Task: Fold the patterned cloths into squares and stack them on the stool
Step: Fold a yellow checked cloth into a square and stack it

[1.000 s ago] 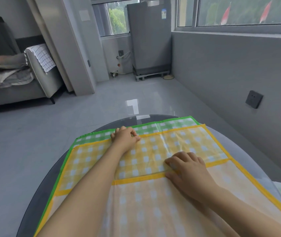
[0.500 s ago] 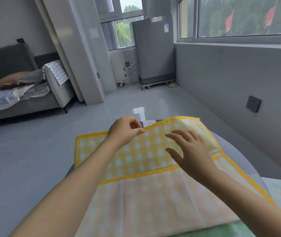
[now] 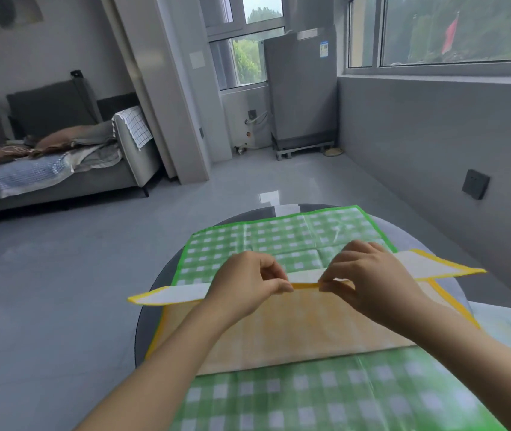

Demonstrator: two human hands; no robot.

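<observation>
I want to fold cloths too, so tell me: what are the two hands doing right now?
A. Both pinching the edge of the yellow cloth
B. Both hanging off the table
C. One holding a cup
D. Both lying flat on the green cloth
A: the left hand and the right hand both pinch the yellow cloth at its raised border, over the green cloth.

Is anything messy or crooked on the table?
Nothing is spilled or torn. The yellow cloth sits slightly askew on the green cloth, its far edge pinched up by the left hand and right hand, mid-fold.
</observation>
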